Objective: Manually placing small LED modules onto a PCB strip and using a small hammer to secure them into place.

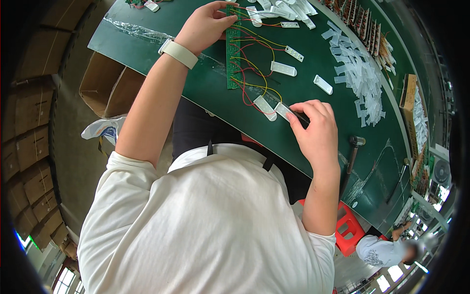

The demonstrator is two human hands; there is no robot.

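Observation:
A long green circuit board strip (233, 54) lies on the dark green table (161, 59), with red and yellow wires (252, 73) running from it to small white plastic modules (283, 68). My left hand (205, 24), a pale band on its wrist, rests on the far end of the strip with its fingers pressing it down. My right hand (316, 130) pinches a small white module (283, 111) at the near end of the wires. Another white module (265, 108) lies right beside it.
A pile of clear plastic pieces (360, 73) lies to the right, more white modules (279, 10) at the far end. A small hammer (353, 152) lies near the table's right edge. Cardboard boxes (105, 85) stand on the floor at left. Another person (387, 250) sits at lower right.

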